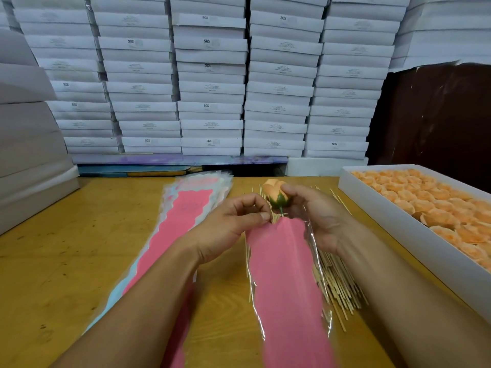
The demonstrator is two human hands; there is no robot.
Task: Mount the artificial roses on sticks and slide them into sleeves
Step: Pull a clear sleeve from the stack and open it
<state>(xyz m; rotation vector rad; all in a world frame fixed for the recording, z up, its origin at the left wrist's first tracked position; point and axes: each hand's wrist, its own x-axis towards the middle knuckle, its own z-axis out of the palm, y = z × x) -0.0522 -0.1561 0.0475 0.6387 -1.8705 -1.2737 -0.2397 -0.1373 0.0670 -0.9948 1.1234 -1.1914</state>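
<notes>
Hands meet over the middle of the table (66,261): the right hand (316,216) has its grip around an orange rose (276,192) at the green base, while the left hand (233,221) pinches the top edge of a pink sleeve (284,282) just below it. Sticks (340,285) lie under the sleeve, spare sleeves (175,224) lie left, and a box of roses (430,208) sits right.

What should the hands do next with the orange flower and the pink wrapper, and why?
Probably push the rose down while the left hand keeps the mouth of the pink sleeve open. The right hand pinches the rose at its green base, and the flower head is above the sleeve's top edge, with only the stem entering. So the rose does not look fully in yet.
</notes>
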